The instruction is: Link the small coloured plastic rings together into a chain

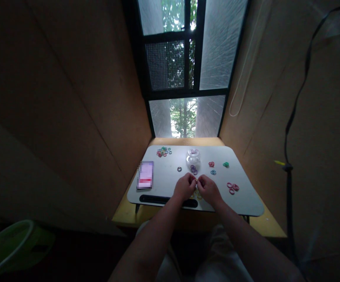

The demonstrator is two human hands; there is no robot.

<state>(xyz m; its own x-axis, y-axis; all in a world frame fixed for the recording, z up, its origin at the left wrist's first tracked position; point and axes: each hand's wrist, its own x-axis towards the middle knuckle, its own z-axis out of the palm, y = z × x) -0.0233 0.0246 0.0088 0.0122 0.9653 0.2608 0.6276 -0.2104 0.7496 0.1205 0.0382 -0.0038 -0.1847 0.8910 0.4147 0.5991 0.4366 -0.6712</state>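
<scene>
My left hand (pixel 185 187) and my right hand (pixel 207 188) meet over the front of a white folding table, both closed in a pinch. A small yellow band (pixel 196 180), barely visible, sits between the fingertips of both hands. Under and between the hands lie yellow bands (pixel 199 194), partly hidden. Just beyond the fingertips are purple bands (pixel 193 170), in front of a clear round jar (pixel 193 157). A single dark band (pixel 179 169) rests left of them.
A mixed pile of coloured bands (pixel 163 152) lies back left, above a phone (pixel 145 175). On the right are red bands (pixel 211 164), blue bands (pixel 213 172), green bands (pixel 225 165) and pink bands (pixel 232 188). A black slot (pixel 153 199) runs along the table's (pixel 164 184) front edge.
</scene>
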